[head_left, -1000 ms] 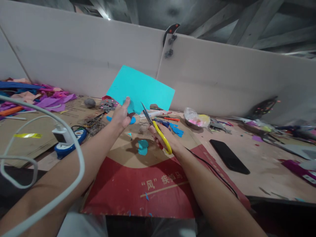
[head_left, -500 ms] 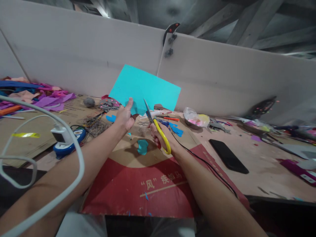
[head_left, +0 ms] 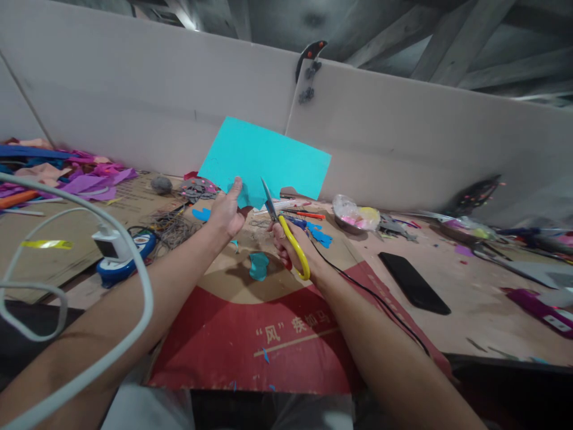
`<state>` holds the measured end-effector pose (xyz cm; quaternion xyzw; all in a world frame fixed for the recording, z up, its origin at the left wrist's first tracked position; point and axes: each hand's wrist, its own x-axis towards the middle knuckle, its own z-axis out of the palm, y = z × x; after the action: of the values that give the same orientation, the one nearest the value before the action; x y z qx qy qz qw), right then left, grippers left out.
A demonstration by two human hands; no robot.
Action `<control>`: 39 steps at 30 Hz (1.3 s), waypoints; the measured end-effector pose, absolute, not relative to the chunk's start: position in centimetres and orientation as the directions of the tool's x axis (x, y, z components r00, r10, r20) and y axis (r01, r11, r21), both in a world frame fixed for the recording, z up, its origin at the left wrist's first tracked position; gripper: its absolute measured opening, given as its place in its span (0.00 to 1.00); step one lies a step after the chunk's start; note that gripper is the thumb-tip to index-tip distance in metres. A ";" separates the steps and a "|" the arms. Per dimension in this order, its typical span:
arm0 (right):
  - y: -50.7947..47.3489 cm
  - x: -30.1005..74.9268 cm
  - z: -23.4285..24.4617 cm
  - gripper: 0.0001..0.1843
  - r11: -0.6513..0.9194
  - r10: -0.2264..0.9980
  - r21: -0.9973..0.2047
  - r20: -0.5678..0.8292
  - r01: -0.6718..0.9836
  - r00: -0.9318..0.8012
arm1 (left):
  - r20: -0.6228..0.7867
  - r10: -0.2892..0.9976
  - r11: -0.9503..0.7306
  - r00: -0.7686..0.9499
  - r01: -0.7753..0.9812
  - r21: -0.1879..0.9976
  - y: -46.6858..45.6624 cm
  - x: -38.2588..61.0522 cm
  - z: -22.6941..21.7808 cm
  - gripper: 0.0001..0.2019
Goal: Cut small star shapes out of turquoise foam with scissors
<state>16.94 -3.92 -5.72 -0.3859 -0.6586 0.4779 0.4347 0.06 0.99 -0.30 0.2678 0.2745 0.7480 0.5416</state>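
Observation:
My left hand (head_left: 229, 209) is closed on the lower left edge of a turquoise sheet (head_left: 268, 158), thumb on its near face. The sheet is held up and tilted above the work surface, and its lower edge is cut unevenly. In my right hand (head_left: 289, 242) is a pair of scissors (head_left: 293, 246) with yellow handles, the blades pointing up at the sheet's lower edge. Whether the blades touch the sheet I cannot tell. Below the hands, a small turquoise cut-out (head_left: 258, 266) lies on red and brown cardboard (head_left: 250, 340).
A black phone (head_left: 414, 282) lies to the right, near a bowl (head_left: 353, 224) with plastic-wrapped pieces. Blue cut pieces (head_left: 320, 235) rest behind my right hand. At left are a blue power strip (head_left: 123, 269), a white cable (head_left: 145, 286) and coloured scraps (head_left: 85, 176). A pale partition (head_left: 147, 95) stands behind.
The turquoise sheet has shifted very slightly, its right end a little to the right and up. Both hands and the scissors look almost unmoved.

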 end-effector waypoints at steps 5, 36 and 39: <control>-4.0 16.8 -5.8 0.27 0.246 0.912 -0.967 0.212 0.057 -0.352 | 0.103 0.960 -0.255 -0.259 -0.669 0.698 1.0 0.1 -0.3 0.11; -5.5 16.6 -3.9 0.22 0.252 0.935 -0.947 0.185 0.197 -0.303 | 0.264 0.955 -0.293 -0.133 -0.561 0.774 1.8 -2.0 0.4 0.17; -5.4 16.6 -3.9 0.21 0.233 0.939 -0.949 0.163 0.211 -0.302 | 0.247 0.959 -0.283 -0.139 -0.551 0.785 1.9 -2.4 0.7 0.14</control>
<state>16.56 -5.39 -3.90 -0.4283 -0.6715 0.4474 0.4067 -2.40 1.94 0.67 0.3793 0.2687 0.7053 0.5352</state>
